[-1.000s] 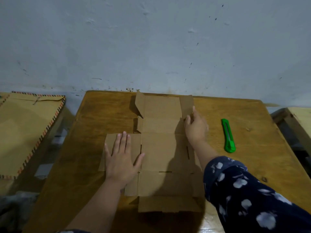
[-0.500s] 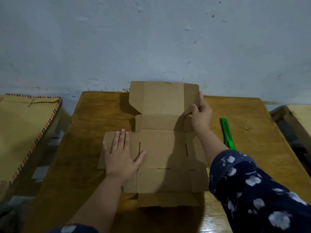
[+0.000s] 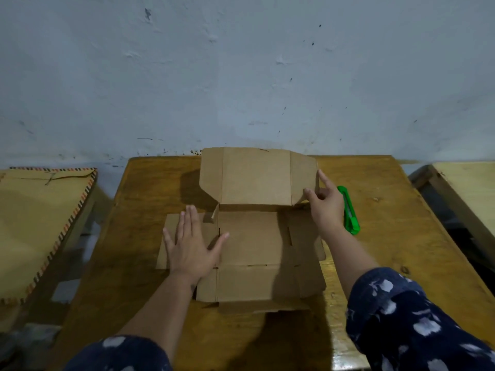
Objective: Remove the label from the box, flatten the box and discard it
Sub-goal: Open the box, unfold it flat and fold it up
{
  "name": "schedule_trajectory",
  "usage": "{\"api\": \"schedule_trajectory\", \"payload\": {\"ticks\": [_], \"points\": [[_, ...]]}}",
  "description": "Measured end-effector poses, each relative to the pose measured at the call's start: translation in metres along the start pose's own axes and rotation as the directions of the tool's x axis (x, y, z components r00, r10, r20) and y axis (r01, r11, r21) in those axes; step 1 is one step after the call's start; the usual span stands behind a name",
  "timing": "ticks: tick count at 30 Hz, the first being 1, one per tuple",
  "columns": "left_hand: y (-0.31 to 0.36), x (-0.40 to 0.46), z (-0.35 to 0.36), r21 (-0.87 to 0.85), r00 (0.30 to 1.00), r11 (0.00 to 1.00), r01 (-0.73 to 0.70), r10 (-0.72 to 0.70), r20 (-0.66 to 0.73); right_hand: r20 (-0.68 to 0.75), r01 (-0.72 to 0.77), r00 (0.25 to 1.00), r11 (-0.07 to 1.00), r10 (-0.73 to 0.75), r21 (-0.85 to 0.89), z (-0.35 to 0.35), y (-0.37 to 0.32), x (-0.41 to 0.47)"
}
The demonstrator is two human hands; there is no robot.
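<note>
Raised since a second ago: far lid panel of box (image 3: 249, 236), now upright, right hand (image 3: 325, 204) pinching its side flap, left hand (image 3: 191, 247) flat on the left wing against table (image 3: 401, 210); advise pressing creases fully flat.

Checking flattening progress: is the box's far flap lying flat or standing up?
Standing up. The far flap rises against the wall, pinched at its right edge by the right hand.

wooden table (image 3: 396, 236) carries the unfolded cardboard box (image 3: 251, 239) and green cutter (image 3: 349, 212).
</note>
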State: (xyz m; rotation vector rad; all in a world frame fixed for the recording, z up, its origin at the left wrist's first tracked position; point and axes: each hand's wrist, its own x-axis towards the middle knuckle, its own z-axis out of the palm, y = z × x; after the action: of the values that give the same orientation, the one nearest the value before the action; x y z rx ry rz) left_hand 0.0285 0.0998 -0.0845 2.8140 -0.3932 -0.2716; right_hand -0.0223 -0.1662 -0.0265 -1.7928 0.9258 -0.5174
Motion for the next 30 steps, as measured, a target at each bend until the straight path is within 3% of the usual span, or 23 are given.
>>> {"api": "schedule_trajectory", "payload": {"ticks": [3,6,8,10,13,16,20,25,28,30], "points": [[0.015,0.011,-0.027,-0.120,0.965,0.990,-0.071,0.038,-0.258,-0.003,0.027,1.000,0.999,-0.027,-0.030,-0.003,-0.003,-0.008],[0.043,0.035,-0.065,0.043,0.850,0.979,-0.201,0.196,-0.489,-0.030,0.044,0.999,0.998,-0.046,-0.050,-0.003,-0.006,-0.014],[0.065,0.054,-0.087,0.198,0.824,0.935,-0.295,0.354,-0.442,-0.042,0.050,0.998,0.998,-0.052,-0.044,-0.003,-0.006,-0.017],[0.084,0.072,-0.096,0.291,0.840,0.874,-0.388,0.466,-0.279,-0.046,0.052,0.997,0.998,-0.054,-0.039,-0.003,-0.005,-0.018],[0.105,0.092,-0.093,0.290,0.877,0.850,-0.441,0.477,-0.065,-0.050,0.062,0.997,0.997,-0.064,-0.040,-0.003,-0.002,-0.020],[0.117,0.104,-0.086,0.293,0.889,0.846,-0.444,0.457,0.028,-0.047,0.058,0.997,0.997,-0.060,-0.043,-0.004,0.001,-0.019],[0.118,0.104,-0.081,0.264,0.879,0.851,-0.453,0.476,-0.024,0.000,0.067,0.998,0.996,-0.067,-0.067,-0.008,0.011,-0.027],[0.113,0.093,-0.082,0.234,0.833,0.837,-0.495,0.534,-0.147,0.096,-0.075,0.989,0.933,0.116,-0.352,-0.016,0.038,-0.068],[0.108,0.081,-0.079,0.187,0.811,0.835,-0.518,0.549,-0.202,0.038,-0.103,0.991,0.911,0.128,-0.400,-0.022,0.048,-0.094],[0.104,0.072,-0.077,0.142,0.796,0.833,-0.534,0.552,-0.247,-0.022,-0.157,0.987,0.935,0.159,-0.318,-0.023,0.048,-0.105]]}}
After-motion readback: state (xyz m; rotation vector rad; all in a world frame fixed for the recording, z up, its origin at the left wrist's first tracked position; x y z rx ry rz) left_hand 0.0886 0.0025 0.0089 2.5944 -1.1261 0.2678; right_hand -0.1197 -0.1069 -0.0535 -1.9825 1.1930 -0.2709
